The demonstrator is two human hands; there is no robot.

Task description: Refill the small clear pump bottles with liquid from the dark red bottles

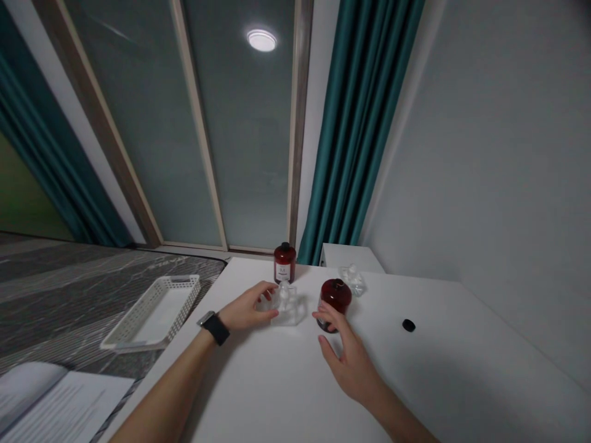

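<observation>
A clear, glass-like piece (pixel 286 301) with a raised knob-like top rests on the white table. My left hand (pixel 249 306), wearing a dark-banded watch, is beside it with thumb and fingers apart; I cannot tell whether they touch it. A dark red bottle (pixel 337 294) stands to the right, its black cap off its mouth. My right hand (pixel 344 354) is open in front of this bottle, fingertips overlapping its lower left side. Another dark red bottle (pixel 284 263) with a white label and black cap stands behind the clear piece. The loose black cap (pixel 409 325) lies at the right.
A second clear piece (pixel 353 280) lies behind the right bottle. Left of the white table (pixel 258 381), a white basket (pixel 157 314) and an open book (pixel 64 400) rest on a dark striped surface. A white cabinet (pixel 353 257) stands beyond the far edge, near a teal curtain (pixel 360 123).
</observation>
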